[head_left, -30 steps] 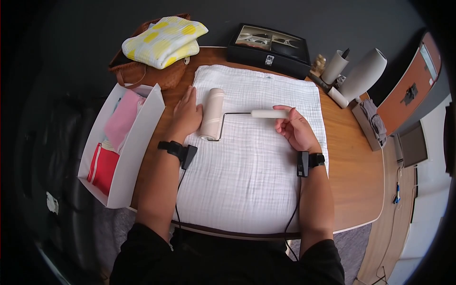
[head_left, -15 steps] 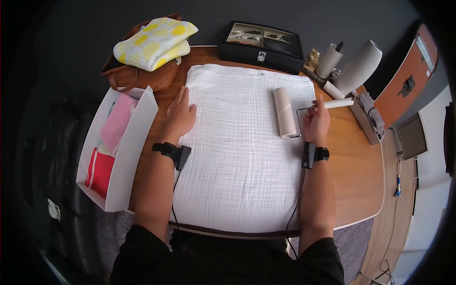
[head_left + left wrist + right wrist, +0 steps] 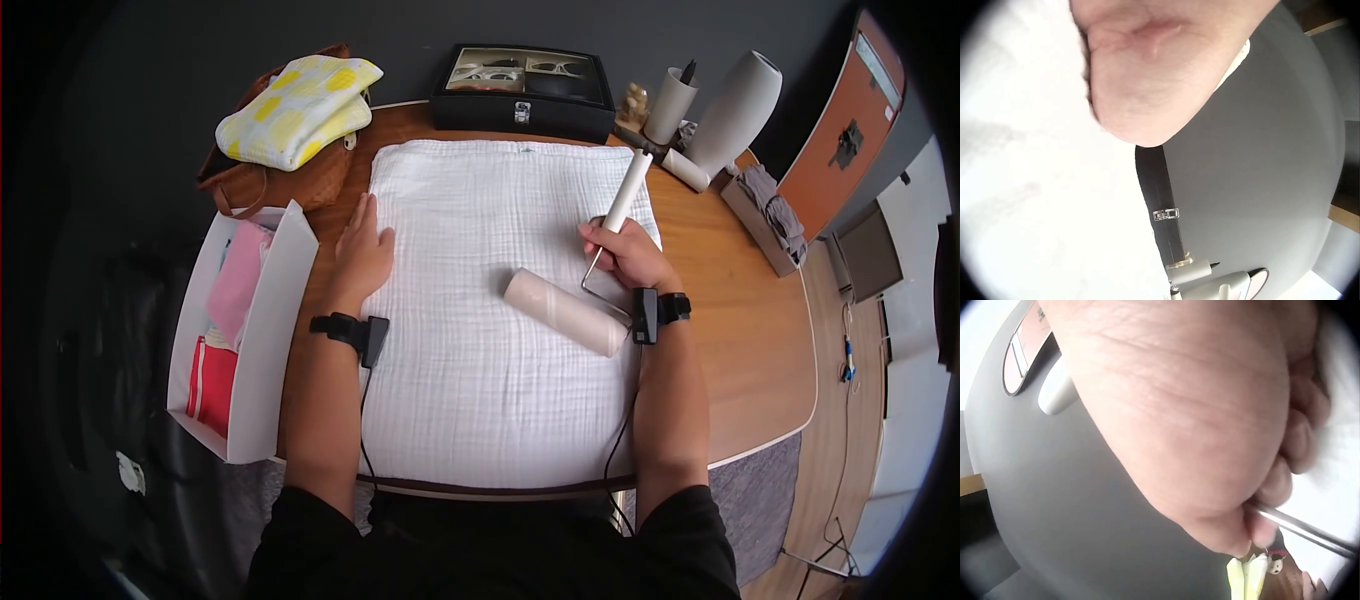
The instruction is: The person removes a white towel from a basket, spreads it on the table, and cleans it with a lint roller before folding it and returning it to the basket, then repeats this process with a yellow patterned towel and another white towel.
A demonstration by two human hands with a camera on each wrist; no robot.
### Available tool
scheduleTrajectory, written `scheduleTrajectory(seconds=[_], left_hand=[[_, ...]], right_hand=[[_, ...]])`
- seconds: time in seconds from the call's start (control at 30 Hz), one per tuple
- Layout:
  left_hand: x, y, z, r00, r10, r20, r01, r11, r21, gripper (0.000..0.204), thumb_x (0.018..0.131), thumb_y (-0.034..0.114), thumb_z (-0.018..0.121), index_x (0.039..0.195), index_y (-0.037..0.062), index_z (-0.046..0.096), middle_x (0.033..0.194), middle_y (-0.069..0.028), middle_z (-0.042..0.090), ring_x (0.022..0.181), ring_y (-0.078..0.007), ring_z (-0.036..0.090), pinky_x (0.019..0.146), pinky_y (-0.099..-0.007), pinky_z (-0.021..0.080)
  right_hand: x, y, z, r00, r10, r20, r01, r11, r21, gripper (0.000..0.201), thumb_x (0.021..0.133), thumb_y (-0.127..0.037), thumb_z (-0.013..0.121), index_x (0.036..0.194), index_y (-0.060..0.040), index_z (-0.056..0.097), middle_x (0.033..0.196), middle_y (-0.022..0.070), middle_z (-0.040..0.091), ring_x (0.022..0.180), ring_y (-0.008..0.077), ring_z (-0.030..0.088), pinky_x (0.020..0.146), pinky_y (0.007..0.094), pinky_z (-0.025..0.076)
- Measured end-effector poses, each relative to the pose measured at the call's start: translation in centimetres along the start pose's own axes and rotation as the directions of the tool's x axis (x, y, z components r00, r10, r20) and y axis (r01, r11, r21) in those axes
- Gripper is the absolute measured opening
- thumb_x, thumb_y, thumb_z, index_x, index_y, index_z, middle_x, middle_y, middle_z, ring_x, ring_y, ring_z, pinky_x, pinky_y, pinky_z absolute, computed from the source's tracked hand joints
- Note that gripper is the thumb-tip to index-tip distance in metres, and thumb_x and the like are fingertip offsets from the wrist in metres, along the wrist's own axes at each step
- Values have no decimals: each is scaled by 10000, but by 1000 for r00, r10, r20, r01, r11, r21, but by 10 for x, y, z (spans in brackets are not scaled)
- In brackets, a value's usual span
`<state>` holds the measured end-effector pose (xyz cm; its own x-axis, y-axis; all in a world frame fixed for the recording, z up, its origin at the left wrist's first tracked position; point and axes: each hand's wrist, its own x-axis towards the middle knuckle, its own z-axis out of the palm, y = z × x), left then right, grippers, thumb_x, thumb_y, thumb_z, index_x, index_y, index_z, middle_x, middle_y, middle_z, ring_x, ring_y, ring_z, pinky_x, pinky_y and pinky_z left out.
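A white gauze cloth (image 3: 470, 400) lies spread over the table. My right hand (image 3: 637, 255) grips a lint roller (image 3: 567, 314) at the lower handle. Its white handle points away from me, and the pale cylinder slants across the right half of the cloth, close over it. In the right wrist view the thumb and curled fingers close round the roller's metal rod (image 3: 1310, 532). On the cloth's left edge rests my left hand (image 3: 364, 260), fingers straight and pointing away; the left wrist view shows only the heel of that hand beside the cloth.
A white box (image 3: 268, 350) of pink and red fabric stands at left. Behind it, a brown bag (image 3: 285, 185) carries a folded yellow-spotted cloth (image 3: 300, 110). A black glasses case (image 3: 520, 115) sits at the back. A grey vase (image 3: 735, 110) and a grey box (image 3: 755, 220) stand right.
The lint roller went from the cloth's left side to its right, then turned, so its handle now points away from me. The right hand tightened round it. The left hand stays at the left edge.
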<state>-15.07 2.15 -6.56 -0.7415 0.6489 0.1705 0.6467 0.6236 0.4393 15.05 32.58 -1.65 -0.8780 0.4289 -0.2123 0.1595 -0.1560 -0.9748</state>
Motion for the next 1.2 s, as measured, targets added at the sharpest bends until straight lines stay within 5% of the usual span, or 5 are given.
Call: scheduleTrajectory(seconds=[0.23,0.37,0.6,0.9,1.2], left_hand=[[0,-1,-2,1000,4,10,-4,1000,-24,710,1076,254,512,1695,-18,298,1789,-208,283,1622,-376,339,1321,-474,281],[0,0,-1,1000,-3,9,3,1000,-2,704,1077,256,515,1695,-8,307,1787,-211,286,1617,-379,348,1316,-476,290],[1,0,-1,1000,-8,15,9,1000,-12,703,1078,256,516,1695,-10,307,1791,-198,286,1616,-386,348,1314,-476,297],[1,-1,1,1000,-10,16,10,1000,-21,709,1076,256,515,1697,-9,299,1790,-200,288,1616,-388,349,1314,-495,290],[2,-5,5,1000,6,-1,-6,1000,-8,707,1074,260,517,1695,-3,305,1789,-196,292,1614,-386,354,1313,-498,289]], right_hand=[[16,9,-19,928,-2,-372,200,845,496,264,1065,-260,710,860,-125,613,662,-62,507,542,51,408,504,223,330],[14,10,-11,916,-72,-395,181,953,245,207,1052,-274,714,1000,-76,689,690,-57,555,570,44,455,523,210,365],[-14,-8,21,987,22,162,-6,995,-101,192,1007,-226,728,926,-51,732,802,21,697,624,73,563,584,236,468],[18,11,-38,811,-45,-584,323,866,382,173,1035,-243,694,1002,-74,682,748,-39,561,573,62,464,521,236,380],[-9,-1,36,978,26,206,-19,999,-38,225,975,-237,782,1000,-13,794,870,45,764,726,79,633,649,236,494]])
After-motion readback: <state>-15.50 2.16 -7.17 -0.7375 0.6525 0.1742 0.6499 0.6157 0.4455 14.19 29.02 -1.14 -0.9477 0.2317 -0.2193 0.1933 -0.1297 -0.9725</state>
